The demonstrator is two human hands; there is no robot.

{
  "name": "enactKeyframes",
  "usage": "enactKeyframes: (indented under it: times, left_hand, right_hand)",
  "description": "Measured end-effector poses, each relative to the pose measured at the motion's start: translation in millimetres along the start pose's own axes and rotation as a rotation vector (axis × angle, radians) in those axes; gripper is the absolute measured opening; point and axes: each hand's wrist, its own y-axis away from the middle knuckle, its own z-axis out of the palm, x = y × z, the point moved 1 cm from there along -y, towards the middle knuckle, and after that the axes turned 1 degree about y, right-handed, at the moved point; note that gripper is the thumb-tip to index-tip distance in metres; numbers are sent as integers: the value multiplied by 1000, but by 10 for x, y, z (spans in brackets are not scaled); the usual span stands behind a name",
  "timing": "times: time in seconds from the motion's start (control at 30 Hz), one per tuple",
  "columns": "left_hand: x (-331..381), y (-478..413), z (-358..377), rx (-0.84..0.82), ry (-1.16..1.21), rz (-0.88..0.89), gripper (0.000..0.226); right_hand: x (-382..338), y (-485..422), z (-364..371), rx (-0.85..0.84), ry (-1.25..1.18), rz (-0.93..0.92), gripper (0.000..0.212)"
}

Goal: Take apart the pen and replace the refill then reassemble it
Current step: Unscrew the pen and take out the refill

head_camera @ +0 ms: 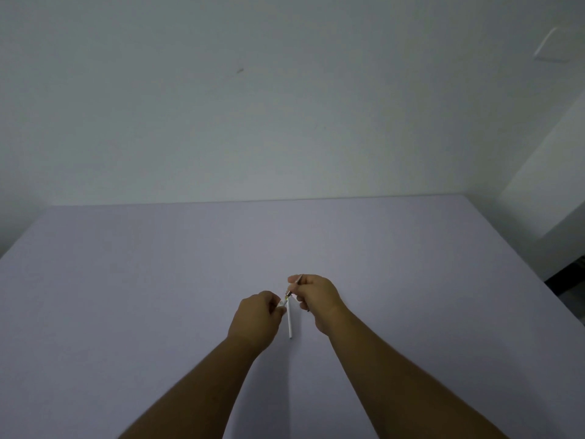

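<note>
My left hand [258,315] is closed around a small pale pen part [281,303] at its fingertips. My right hand [315,296] pinches a thin pen piece [294,285] with a metal tip that slants down toward the left hand. The two parts nearly meet between the hands. A white refill tube [289,323] lies on the lilac table [126,296] just below the hands, running lengthwise between my wrists. The fingers hide most of the held parts.
The table's far edge [253,201] meets a plain white wall [253,106]. Its right edge drops off near a dark floor gap [569,274]. A white wall corner [554,172] stands at the right.
</note>
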Motion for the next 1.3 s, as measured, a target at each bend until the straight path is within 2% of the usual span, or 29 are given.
enactKeyframes:
  times: [0.1,0.37,0.43,0.6,0.63,0.77,0.87,1.0,1.3]
  left_hand:
    - [-11,-8,-4,-9,4,-3,15]
    - [25,11,-4,-45,95,6,16]
    - [13,8,-4,-59,102,-4,15]
    - [-105,17,8,-102,115,-53,11]
    - [-134,18,16,-101,116,-65,11]
    - [-224,26,84,-98,156,-119,9]
    - [-272,37,150,-108,163,-130,9]
    - [-309,46,218,-121,157,-130,10]
    - [-332,70,241,-142,151,-142,14]
  right_hand:
    - [-46,-7,-23,-8,-56,-24,22]
    - [-59,-20,-31,20,-69,-67,14]
    - [-84,-56,-47,74,-89,-67,14]
    - [-100,-216,-173,335,-190,-66,16]
    - [-63,-239,-190,341,-122,-57,14]
    - [254,-263,-88,167,521,-60,11]
    - [528,-270,33,142,773,-92,21]
    - [696,-290,109,151,917,-176,18]
    - [831,-368,119,162,944,-149,14]
